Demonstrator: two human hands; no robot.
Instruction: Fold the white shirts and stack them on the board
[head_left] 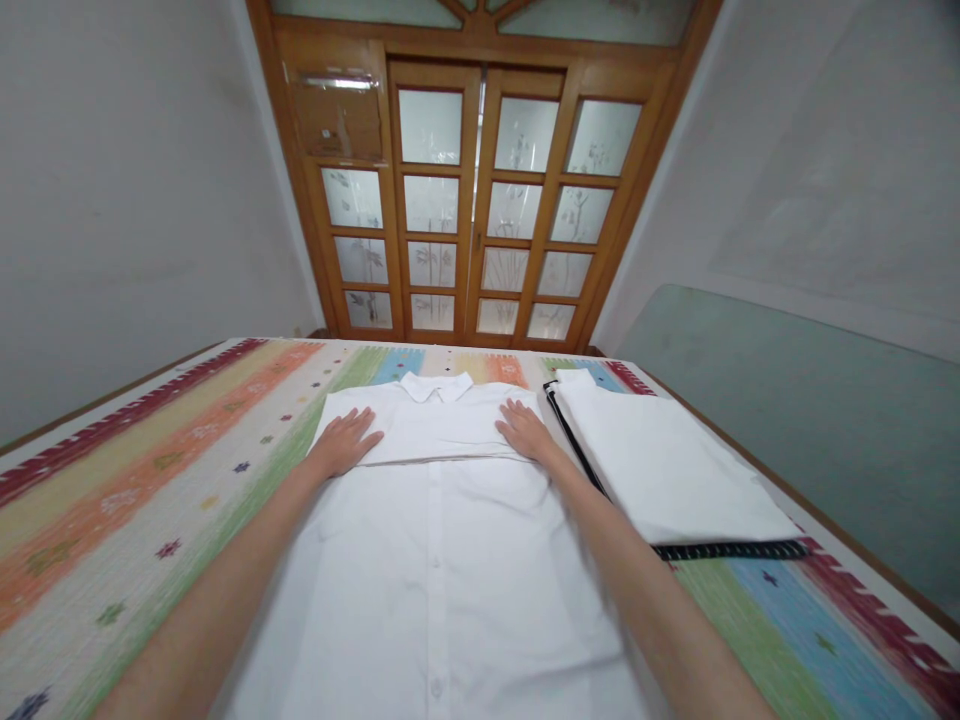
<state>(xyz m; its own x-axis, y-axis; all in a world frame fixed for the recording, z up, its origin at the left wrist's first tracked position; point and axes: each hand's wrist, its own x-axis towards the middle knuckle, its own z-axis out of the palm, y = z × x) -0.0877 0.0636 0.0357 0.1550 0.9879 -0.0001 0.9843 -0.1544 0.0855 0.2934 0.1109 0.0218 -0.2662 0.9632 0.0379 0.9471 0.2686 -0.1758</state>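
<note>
A white button-up shirt (pixel 480 560) lies spread front side up on the bed, its collar (pixel 437 386) pointing away from me. Across its chest, just below the collar, runs a folded white band of cloth that looks like the sleeves. My left hand (pixel 345 442) rests flat on the left end of this band, fingers spread. On the band's right end lies my right hand (pixel 523 432), palm down with its fingers apart. Neither hand grips anything. The shirt's lower hem is out of view.
To the right sits a folded white garment (pixel 667 460) on top of a dark patterned piece (pixel 731 550). A striped, colourful cover (pixel 202 490) spreads beneath everything. Walls stand on both sides, a pale green board (pixel 795 400) leans at right, and wooden glass-paned doors (pixel 469 200) are beyond.
</note>
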